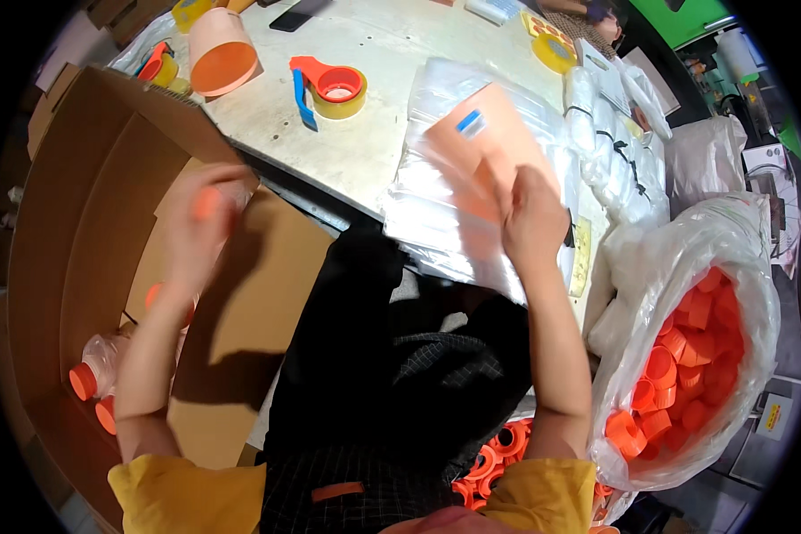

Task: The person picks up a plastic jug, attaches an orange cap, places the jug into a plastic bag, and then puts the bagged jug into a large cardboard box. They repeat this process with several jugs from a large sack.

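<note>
Over the open cardboard box (267,267) at left, my left hand (200,231) is smeared by motion, its fingers curled around a clear plastic bottle with an orange cap (207,203). My right hand (531,218) grips the near edge of a peach-coloured, tapered sheet-like piece (518,133) bearing a small blue and white label. That piece is over a stack of clear plastic bags (432,200) on the white table (374,44). Down in the box lie several clear bottles (105,356) with orange caps, partly hidden by my left forearm.
A red tape dispenser (316,69) with yellow tape and a peach tapered tub (225,76) sit on the table, near a dark phone (295,16). At right stands a plastic sack (623,356) of orange caps (685,347). More orange rings (494,458) lie below my right arm.
</note>
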{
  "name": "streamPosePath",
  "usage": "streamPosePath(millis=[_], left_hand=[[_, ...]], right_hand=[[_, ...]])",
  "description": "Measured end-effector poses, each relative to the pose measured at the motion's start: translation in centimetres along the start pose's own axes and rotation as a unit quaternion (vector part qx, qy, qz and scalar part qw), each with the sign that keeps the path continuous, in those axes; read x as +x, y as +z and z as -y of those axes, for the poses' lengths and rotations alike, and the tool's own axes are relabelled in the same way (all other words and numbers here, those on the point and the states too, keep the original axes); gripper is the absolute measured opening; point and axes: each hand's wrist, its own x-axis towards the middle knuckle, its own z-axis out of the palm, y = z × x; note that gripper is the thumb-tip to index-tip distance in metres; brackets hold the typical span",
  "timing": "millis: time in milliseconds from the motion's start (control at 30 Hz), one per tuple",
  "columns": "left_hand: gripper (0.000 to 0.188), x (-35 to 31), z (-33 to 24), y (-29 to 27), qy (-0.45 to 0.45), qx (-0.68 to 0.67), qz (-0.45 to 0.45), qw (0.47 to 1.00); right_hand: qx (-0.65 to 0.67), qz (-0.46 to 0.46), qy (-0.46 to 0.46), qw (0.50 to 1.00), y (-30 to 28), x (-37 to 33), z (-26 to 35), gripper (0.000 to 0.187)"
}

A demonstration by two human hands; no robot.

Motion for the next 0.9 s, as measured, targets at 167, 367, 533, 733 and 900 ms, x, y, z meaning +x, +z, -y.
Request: streamPosePath(millis=[167, 367, 533, 733, 900], left_hand=[[0.037, 2.3, -13.8, 13.0, 0.003, -0.146, 0.123, 0.982], [0.033, -4.1, -14.9, 15.9, -0.071, -0.302, 0.206, 0.928], [0.022, -7.4, -14.1, 9.1, -0.111, -0.183, 0.443, 0.871], [0.015, -9.7, -15.5, 5.8, -0.177, -0.235, 0.575, 0.764], [0.027, -9.2, -13.0, 6.9, -0.173, -0.223, 0.444, 0.851]], right_hand=[[0.077, -0.022, -0.013, 0.997, -5.7, -7.0, 7.3, 0.023], [0.356, 0.001, -0.004, 0.934, -8.2, -17.5, 6.8, 0.022], [0.208, -0.142, 0.21, 0.945, -16.8, -22.4, -4.2, 0.026], [0.391, -0.431, 0.537, 0.61, -23.6, -26.8, -31.4, 0.061], [0.193, -0.427, 0.507, 0.724, -21.3, -27.8, -43.7, 0.08]])
